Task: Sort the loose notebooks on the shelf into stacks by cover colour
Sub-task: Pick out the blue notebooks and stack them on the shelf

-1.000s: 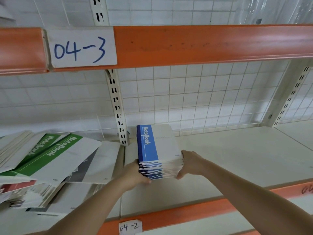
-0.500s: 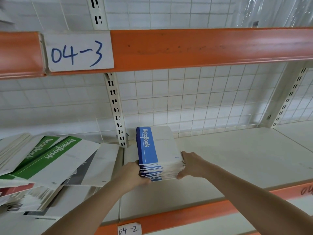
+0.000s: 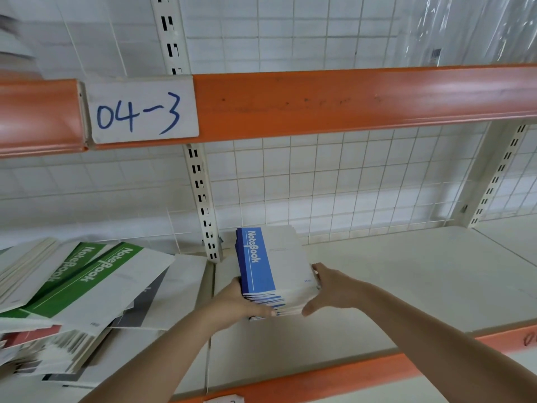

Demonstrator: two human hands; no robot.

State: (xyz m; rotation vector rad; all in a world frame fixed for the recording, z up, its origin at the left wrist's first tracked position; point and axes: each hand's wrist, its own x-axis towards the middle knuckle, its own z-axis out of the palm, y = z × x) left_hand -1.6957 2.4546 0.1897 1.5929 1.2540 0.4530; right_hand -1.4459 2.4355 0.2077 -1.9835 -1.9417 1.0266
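Where shelf (image 3: 406, 286) begins (right bay): blue stack (image 3: 273, 266).

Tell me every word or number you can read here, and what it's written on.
"04-3": white label on the upper orange beam.
"NoteBook": top cover of the blue notebook stack.
"NoteBook": two green notebooks in the left pile.
Unreadable: bottom-edge label, cut off; marks on the lower beam's right end.
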